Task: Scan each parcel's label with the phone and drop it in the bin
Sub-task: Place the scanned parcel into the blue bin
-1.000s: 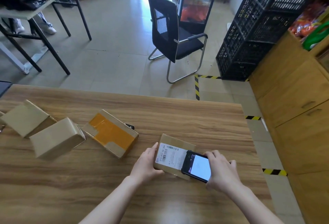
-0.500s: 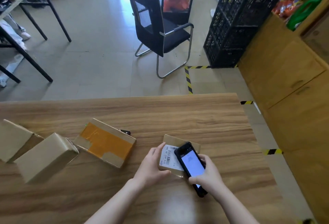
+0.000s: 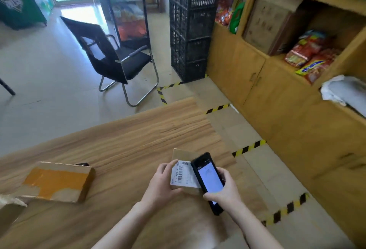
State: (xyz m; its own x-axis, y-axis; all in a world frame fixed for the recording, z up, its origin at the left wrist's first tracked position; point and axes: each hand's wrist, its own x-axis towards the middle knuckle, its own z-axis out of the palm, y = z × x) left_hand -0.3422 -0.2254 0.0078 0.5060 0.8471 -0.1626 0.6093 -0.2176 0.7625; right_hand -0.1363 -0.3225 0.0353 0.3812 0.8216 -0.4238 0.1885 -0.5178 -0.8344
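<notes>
your left hand [image 3: 162,187] grips the small parcel [image 3: 182,155] by its left edge, thumb curled onto the white label [image 3: 183,175], over the near right part of the table [image 3: 138,139]; cannot tell whether the parcel rests on the table or is lifted off it. your right hand [image 3: 223,193] is wrapped round the phone [image 3: 208,177], screen lit, held tilted over the parcel's right side, covering part of the label. orange-taped parcel [image 3: 57,181] lies flat at the table's near left, well apart

Head-worn camera looks down (wide-angle, close) at the parcel [image 3: 183,175], phone [image 3: 210,179] and table [image 3: 128,145].
</notes>
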